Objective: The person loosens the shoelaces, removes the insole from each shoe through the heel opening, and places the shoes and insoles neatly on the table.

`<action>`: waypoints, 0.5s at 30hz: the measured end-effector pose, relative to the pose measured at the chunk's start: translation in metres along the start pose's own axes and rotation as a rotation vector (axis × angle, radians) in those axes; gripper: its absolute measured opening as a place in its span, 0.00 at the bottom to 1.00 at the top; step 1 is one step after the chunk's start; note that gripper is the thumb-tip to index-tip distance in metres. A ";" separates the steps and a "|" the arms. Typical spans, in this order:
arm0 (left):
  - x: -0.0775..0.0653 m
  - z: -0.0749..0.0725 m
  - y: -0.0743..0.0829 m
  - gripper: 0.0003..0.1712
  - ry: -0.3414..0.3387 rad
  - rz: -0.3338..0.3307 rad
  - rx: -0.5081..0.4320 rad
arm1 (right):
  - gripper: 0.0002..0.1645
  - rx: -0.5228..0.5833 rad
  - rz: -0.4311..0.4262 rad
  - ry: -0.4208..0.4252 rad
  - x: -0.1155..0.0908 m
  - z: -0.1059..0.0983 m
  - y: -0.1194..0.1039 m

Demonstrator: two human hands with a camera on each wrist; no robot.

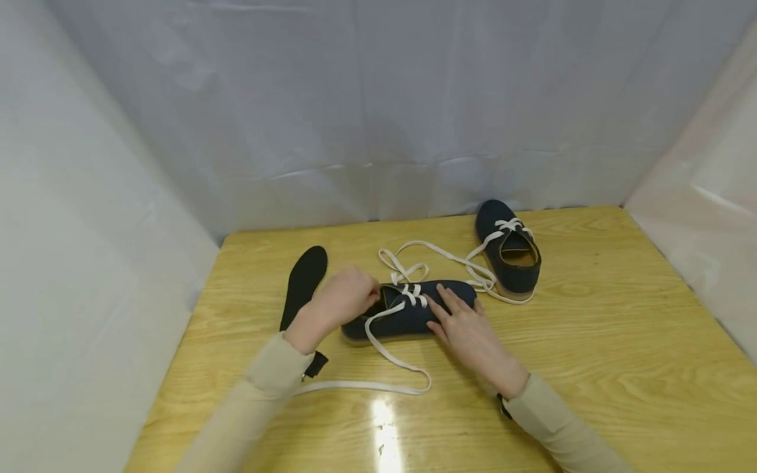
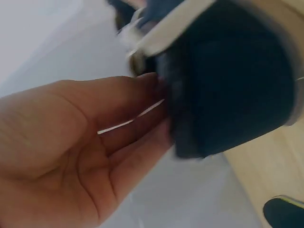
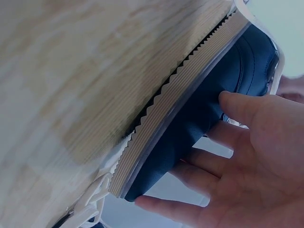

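A dark navy lace-up shoe with white laces lies on the table, toe to the right. My left hand reaches to its opening. In the left wrist view, the thumb and fingers of the left hand go in past the collar of the shoe, which hides the fingertips. My right hand rests across the toe. The right wrist view shows its thumb against the side of the shoe, above the ridged tan sole, and the fingers of the right hand spread over the upper.
Left of the shoe, partly behind my left forearm, lies a black insole. A matching laced shoe stands at the back right. A loose white lace loops between the shoes, and another lace trails along the front of the wooden table.
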State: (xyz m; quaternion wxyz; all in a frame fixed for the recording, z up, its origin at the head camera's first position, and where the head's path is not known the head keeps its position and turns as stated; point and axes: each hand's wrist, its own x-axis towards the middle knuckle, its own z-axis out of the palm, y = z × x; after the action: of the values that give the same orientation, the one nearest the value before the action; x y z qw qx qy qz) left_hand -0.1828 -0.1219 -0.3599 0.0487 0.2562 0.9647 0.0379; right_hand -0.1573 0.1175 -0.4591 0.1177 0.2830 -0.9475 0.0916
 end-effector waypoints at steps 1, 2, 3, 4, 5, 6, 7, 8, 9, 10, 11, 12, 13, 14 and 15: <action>-0.001 0.004 0.003 0.07 -0.012 -0.003 0.030 | 0.31 0.001 -0.002 0.002 0.000 0.000 0.001; -0.001 0.008 0.004 0.07 -0.022 -0.016 0.053 | 0.31 0.001 -0.004 0.002 0.000 0.000 0.001; -0.001 0.012 0.006 0.08 -0.025 -0.029 0.076 | 0.31 -0.001 -0.006 0.003 -0.001 0.000 0.001; -0.002 0.015 0.008 0.09 -0.026 -0.044 0.102 | 0.31 -0.002 -0.009 0.005 -0.001 0.001 0.001; -0.002 0.018 0.010 0.11 -0.020 -0.057 0.126 | 0.31 -0.005 -0.011 0.006 -0.001 0.001 0.001; -0.002 0.020 0.012 0.11 -0.009 -0.063 0.152 | 0.31 -0.011 -0.015 0.009 -0.001 0.001 0.002; -0.003 0.021 0.015 0.11 0.002 -0.071 0.175 | 0.31 -0.016 -0.019 0.010 -0.001 0.001 0.002; -0.003 0.022 0.017 0.10 0.008 -0.077 0.199 | 0.31 -0.021 -0.022 0.013 -0.001 0.001 0.002; -0.004 0.023 0.019 0.09 0.013 -0.081 0.216 | 0.31 -0.026 -0.026 0.016 -0.001 0.001 0.002; -0.004 0.023 0.021 0.09 0.011 -0.087 0.229 | 0.31 -0.028 -0.029 0.017 -0.001 0.001 0.002; -0.004 0.024 0.022 0.09 0.007 -0.089 0.238 | 0.30 -0.031 -0.031 0.018 -0.001 0.001 0.002; -0.004 0.023 0.024 0.08 -0.003 -0.093 0.240 | 0.30 -0.035 -0.032 0.019 -0.001 0.001 0.001; -0.004 0.023 0.025 0.07 -0.005 -0.097 0.245 | 0.30 -0.034 -0.033 0.020 -0.001 0.001 0.001; -0.003 0.023 0.025 0.08 -0.010 -0.101 0.248 | 0.30 -0.033 -0.032 0.021 -0.001 0.001 0.001; -0.002 0.022 0.025 0.09 -0.019 -0.106 0.246 | 0.30 -0.031 -0.031 0.021 -0.001 0.001 0.001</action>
State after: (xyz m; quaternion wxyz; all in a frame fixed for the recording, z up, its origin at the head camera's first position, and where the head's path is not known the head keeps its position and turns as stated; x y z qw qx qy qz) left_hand -0.1663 -0.0997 -0.3790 0.0278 0.2093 0.9737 -0.0858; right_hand -0.1576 0.1186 -0.4600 0.1333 0.2947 -0.9430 0.0783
